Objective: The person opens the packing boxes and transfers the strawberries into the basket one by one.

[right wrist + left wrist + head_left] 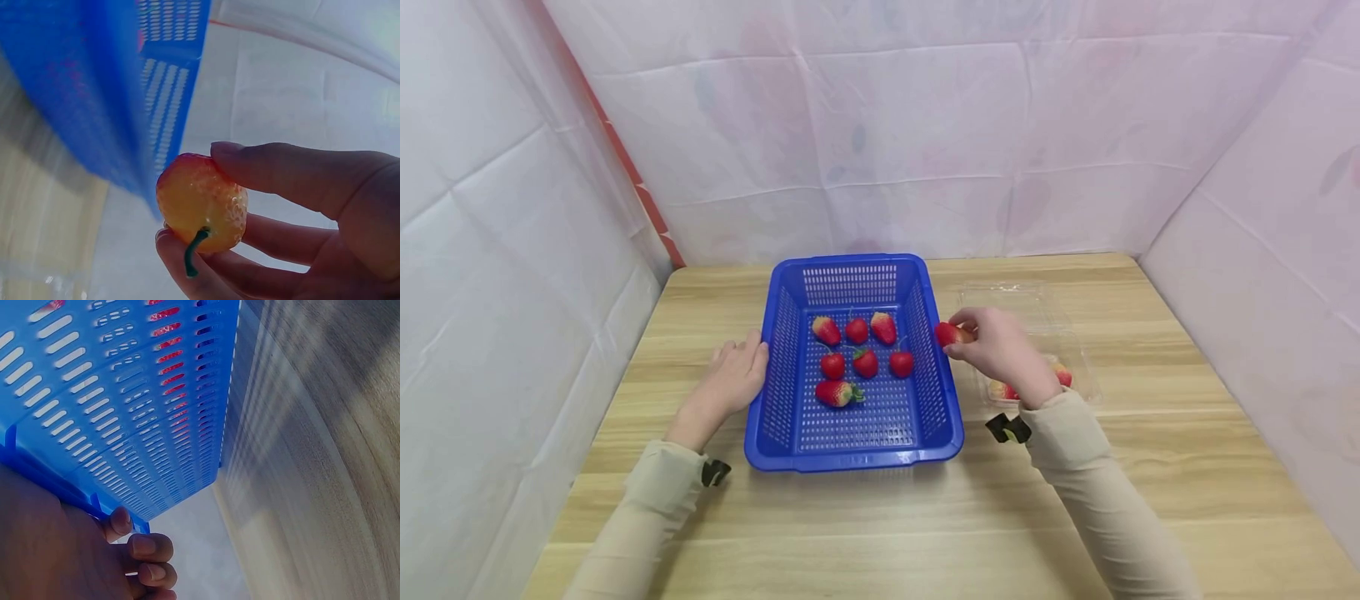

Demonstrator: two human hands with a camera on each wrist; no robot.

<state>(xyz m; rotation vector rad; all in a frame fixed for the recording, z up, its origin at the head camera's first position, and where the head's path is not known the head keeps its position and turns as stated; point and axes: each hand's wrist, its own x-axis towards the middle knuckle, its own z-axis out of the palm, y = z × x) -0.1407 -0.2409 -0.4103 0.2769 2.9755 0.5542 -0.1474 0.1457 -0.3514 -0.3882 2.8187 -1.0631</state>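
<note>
A blue plastic basket [855, 460] holds several strawberries [883, 327] and three round red fruits with thin stems, like cherries [832, 366]. At its left rim, my left hand [736, 375] grips the edge; in the left wrist view, the thumb lies along the rim and the fingertips curl just outside the wall. My right hand [1000, 346] pinches a strawberry [203, 206] between thumb and fingers, beside the basket's right rim. Its pale yellow end and green stem face the right wrist camera, and its red tip points toward the basket.
A clear plastic box [1078, 354] with its lid open stands right of the basket, partly under my right hand, with more strawberries [1002, 390] inside. The wooden table [865, 533] is bordered by white cloth walls [925, 150] at the back and both sides.
</note>
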